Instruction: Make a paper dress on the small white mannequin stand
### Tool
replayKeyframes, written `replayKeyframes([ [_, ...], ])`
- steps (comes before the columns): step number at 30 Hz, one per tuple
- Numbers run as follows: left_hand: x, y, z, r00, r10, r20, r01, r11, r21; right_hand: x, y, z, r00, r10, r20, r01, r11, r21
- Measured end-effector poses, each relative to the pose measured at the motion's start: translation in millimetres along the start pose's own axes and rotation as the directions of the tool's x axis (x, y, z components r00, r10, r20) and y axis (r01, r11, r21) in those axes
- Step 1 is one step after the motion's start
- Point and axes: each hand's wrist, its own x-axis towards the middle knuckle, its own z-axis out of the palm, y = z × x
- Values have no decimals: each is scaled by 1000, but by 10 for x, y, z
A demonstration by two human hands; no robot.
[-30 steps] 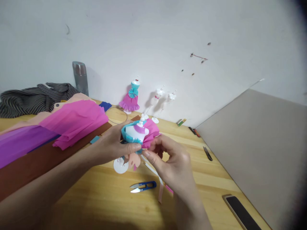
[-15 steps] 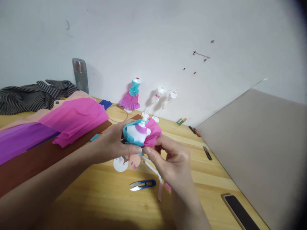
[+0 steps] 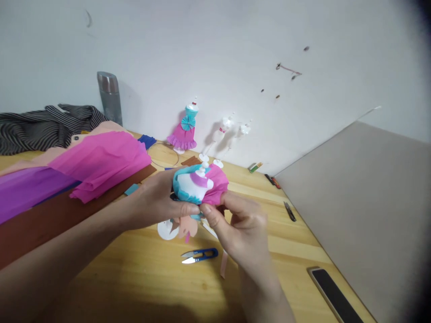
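Note:
A small white dress form (image 3: 194, 183) wrapped in turquoise crepe paper, with a purple band at its neck, is held tilted over the table. My left hand (image 3: 164, 197) is closed around its left side, thumb along the front. Pink crepe paper (image 3: 217, 184) stands out from the form's right side. My right hand (image 3: 239, 220) pinches the lower edge of that pink paper between thumb and fingers, close to my left thumb. Below lie blue-handled thread snips (image 3: 200, 255), and a white round base (image 3: 167, 229) beside a peach paper piece (image 3: 187, 226).
Pink crepe sheets (image 3: 104, 161), purple paper (image 3: 23, 190) and brown paper (image 3: 37, 229) cover the left side. A finished-looking dressed form (image 3: 185, 128) and two bare forms (image 3: 225, 125) stand by the wall. A bottle (image 3: 110, 98), a cutter (image 3: 289, 211) and a phone (image 3: 336, 296) are around.
The view has shifted slightly. Both hands keep nearly the same hold on the form and the pink paper.

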Motion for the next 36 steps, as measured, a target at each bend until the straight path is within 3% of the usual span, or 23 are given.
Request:
replayKeyframes([
  [3,12,-23,1,1000,0,2,0,1000,-2,8,-2,-1,999,21,34,-23,998,57],
  [6,20,-48,-37,1000,18,8,-17,994,-107,14,9,-23,991,49,128,-71,983,171],
  [9,35,-86,-112,999,-15,30,23,958,-286,15,42,-71,995,69,69,-83,972,220],
  [12,69,-135,-183,999,-32,45,50,859,-509,20,77,-104,999,3,-36,3,989,150],
  [15,104,-178,-229,997,-18,72,60,769,-637,37,88,-77,985,-159,66,157,987,40],
  [17,113,-191,-250,996,-19,90,73,749,-658,52,88,-28,958,-253,136,259,966,-28],
  [20,96,-179,-269,994,-20,108,89,721,-688,72,94,53,927,-352,130,368,922,-120],
  [26,31,-114,-246,981,-10,196,147,700,-698,63,119,120,883,-466,47,461,847,-264],
  [36,4,-99,-222,982,12,189,131,677,-724,33,211,215,771,-636,-36,589,733,-340],
])
